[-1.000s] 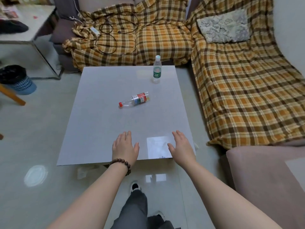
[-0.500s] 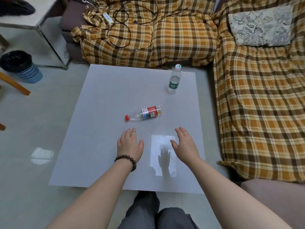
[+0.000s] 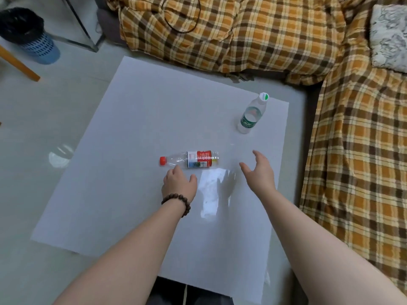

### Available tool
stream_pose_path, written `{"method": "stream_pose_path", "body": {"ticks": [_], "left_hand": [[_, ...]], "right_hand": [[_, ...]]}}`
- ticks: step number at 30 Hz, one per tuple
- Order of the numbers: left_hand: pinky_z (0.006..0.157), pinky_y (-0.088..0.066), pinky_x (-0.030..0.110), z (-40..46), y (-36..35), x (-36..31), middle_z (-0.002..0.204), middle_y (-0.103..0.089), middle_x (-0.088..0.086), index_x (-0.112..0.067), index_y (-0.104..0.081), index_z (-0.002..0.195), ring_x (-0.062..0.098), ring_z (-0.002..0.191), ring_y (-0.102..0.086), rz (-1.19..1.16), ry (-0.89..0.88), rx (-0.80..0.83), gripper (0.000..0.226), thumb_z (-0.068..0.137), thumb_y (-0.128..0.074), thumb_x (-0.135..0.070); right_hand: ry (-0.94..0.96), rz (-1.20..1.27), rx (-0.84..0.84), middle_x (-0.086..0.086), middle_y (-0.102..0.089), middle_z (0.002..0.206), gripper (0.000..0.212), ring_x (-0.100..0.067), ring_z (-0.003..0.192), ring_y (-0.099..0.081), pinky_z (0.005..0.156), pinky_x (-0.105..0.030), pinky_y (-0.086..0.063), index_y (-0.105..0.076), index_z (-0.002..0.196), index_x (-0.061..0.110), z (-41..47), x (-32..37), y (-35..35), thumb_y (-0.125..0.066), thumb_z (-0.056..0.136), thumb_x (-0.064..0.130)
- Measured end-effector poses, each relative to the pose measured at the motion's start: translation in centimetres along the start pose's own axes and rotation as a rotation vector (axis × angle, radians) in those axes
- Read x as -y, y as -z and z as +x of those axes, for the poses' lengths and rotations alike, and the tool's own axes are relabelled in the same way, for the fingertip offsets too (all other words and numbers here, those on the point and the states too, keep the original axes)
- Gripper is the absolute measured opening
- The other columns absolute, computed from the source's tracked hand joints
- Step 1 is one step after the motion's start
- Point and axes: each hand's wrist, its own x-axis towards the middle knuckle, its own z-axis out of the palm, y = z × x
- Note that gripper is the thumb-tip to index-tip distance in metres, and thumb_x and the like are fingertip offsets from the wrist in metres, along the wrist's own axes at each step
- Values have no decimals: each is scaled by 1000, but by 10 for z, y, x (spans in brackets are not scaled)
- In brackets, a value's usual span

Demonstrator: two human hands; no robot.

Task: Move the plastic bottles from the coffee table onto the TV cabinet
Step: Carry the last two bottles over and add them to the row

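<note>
A clear bottle with a red cap and red label (image 3: 193,159) lies on its side near the middle of the white coffee table (image 3: 132,128), cap pointing left. A second clear bottle with a green label and white cap (image 3: 252,115) stands upright near the table's far right edge. My left hand (image 3: 178,183), with a bead bracelet on the wrist, hovers just below the lying bottle's neck, its fingertips almost touching it, holding nothing. My right hand (image 3: 259,172) is open with fingers spread, to the right of the lying bottle and below the upright one. The TV cabinet is out of view.
A sofa under an orange plaid cover (image 3: 253,34) wraps the far and right sides of the table, with a patterned cushion (image 3: 389,36) on it. A blue bin with a black liner (image 3: 28,36) and a wooden leg (image 3: 19,67) stand at the far left on the tiled floor.
Both hands have moved forward over the table toward the bottles. The left hand has reached the lying bottle's neck; the right hand has spread its fingers. The view has come closer.
</note>
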Motion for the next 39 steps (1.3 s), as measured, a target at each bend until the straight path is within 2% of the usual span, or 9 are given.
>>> {"method": "stream_pose_path", "body": {"ticks": [3,6,10,15,18,20,23,28,39], "left_hand": [[89,-44,43,26,-18,-16,132,-48,15,-3,-40,130,34,121,-47,-92,191,-57,62,88,-52,-46],[95,-42,45,61,-34,-31,134,-47,18,-2,-31,136,36,123,-46,-332,501,-98,87,79,-59,-61],[95,-47,44,107,-54,-42,125,-50,17,-2,-37,127,34,113,-53,-552,799,-147,98,67,-60,-75],[88,-51,41,136,-69,-37,117,-55,14,-2,-40,122,30,102,-59,-633,883,-142,95,66,-60,-76],[82,-54,42,142,-71,-34,110,-57,11,-6,-37,121,28,91,-61,-738,904,-144,89,66,-67,-70],[80,-54,41,143,-70,-34,106,-56,10,-6,-35,121,29,86,-59,-815,897,-139,85,68,-72,-61],[85,-55,46,141,-67,-35,111,-58,12,-7,-33,121,32,92,-62,-806,837,-124,81,69,-75,-53],[80,-41,32,122,-50,-42,126,-53,11,-10,-32,129,29,102,-56,-682,521,-128,78,73,-78,-39],[89,-43,31,42,55,-42,125,-52,8,-23,-30,136,27,110,-55,-553,36,-198,83,70,-80,-25]], "right_hand": [[-53,145,-37,-2,-29,154,77,-19,141,-28,111,-30,-25,-24,148,15,48,8,2,-64,85,36],[-73,261,-105,1,-23,156,92,-17,143,-25,111,-28,-23,-18,149,17,95,16,-2,-71,79,40],[-81,408,-226,5,-24,156,103,-15,142,-26,113,-32,-26,-15,149,26,151,19,-12,-78,69,43],[-44,517,-266,11,-46,140,82,-4,117,-48,96,-23,-36,-30,138,35,187,12,-22,-77,70,38],[-31,527,-281,10,-54,131,68,-4,113,-55,100,-26,-43,-39,128,35,197,7,-26,-76,71,35],[-17,505,-293,10,-55,129,66,-6,113,-56,102,-30,-44,-40,126,35,199,4,-26,-76,71,35],[-14,500,-297,9,-55,126,65,-7,111,-56,103,-33,-45,-39,126,32,197,3,-24,-76,72,33],[-24,494,-240,6,-56,126,66,-11,112,-57,102,-36,-46,-39,129,30,174,8,-18,-76,75,31],[103,442,-167,12,-50,115,68,-7,104,-49,87,-22,-37,-37,133,28,39,60,27,-75,77,31]]}}
